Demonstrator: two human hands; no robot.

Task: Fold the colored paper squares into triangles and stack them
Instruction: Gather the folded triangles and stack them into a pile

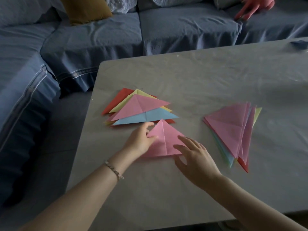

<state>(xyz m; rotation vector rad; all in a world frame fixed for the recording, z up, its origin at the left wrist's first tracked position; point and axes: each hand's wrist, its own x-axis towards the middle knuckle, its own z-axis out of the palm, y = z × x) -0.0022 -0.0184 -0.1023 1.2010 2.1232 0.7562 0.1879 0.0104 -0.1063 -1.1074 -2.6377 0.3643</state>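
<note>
My left hand (141,140) pinches the pink triangle (164,139) by its left edge, centre frame on the desk (216,80); my right hand (195,157) lays straight, spread fingers (187,140) on its right corner.

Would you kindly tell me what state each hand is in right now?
Left hand: pinching the pink triangle at its left edge.
Right hand: open, fingers flat on the same triangle.

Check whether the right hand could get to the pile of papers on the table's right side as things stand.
Probably yes. The right hand is open by the pink triangle, and only bare table lies between it and the pile; nothing blocks the way.
</note>
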